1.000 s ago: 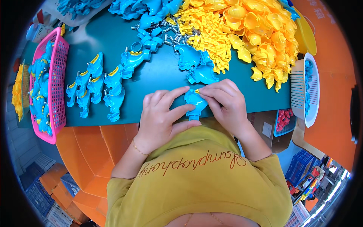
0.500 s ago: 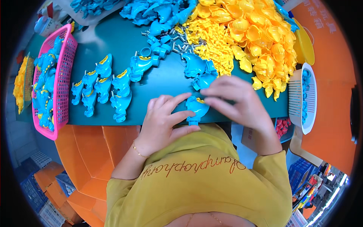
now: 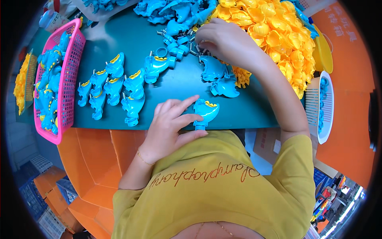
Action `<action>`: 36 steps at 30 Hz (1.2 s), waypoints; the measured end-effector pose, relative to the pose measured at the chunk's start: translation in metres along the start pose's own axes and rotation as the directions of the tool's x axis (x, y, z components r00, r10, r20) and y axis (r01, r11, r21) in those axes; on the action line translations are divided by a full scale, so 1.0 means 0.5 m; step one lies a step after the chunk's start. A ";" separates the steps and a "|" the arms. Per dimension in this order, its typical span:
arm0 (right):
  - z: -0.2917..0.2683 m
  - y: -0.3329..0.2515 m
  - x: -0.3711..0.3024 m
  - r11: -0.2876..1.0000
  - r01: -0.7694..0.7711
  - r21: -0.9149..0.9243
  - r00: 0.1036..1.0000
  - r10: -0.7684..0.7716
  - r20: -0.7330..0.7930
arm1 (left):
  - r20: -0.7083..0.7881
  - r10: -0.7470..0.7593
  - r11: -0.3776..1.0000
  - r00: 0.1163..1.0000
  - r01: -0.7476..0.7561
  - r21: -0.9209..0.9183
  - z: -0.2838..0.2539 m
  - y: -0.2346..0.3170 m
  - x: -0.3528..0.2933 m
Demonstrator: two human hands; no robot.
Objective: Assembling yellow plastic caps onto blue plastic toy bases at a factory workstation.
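Right hand [image 3: 227,42] off blue shell [image 3: 207,113], now by metal pins [image 3: 193,49], can't tell its grip; left hand [image 3: 169,124] alone keeps shell pinched.

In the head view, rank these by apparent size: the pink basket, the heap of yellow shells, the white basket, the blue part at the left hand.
1. Heap of yellow shells, partly covered by the right arm
2. Pink basket
3. White basket
4. Blue part at the left hand
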State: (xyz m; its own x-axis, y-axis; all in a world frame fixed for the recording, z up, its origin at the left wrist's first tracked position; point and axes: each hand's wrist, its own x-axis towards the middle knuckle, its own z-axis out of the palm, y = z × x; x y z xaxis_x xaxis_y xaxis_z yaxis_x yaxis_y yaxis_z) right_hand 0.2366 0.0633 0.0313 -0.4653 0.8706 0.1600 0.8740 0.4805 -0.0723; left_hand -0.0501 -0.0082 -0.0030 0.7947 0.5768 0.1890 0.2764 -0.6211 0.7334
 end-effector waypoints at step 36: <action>-0.017 -0.152 -0.154 0.927 0.096 0.362 0.995 -0.086 -0.044 | 0.052 0.004 1.000 0.999 -0.005 0.028 -0.002 -0.007 -0.003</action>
State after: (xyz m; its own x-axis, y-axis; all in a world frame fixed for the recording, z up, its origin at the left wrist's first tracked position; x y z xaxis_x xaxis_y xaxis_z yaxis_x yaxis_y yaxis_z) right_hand 0.2073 -0.0411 0.0330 -0.5321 0.8205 0.2090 0.7152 0.5677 -0.4078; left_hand -0.0528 -0.0065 -0.0051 0.8228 0.5461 0.1575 0.2874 -0.6389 0.7135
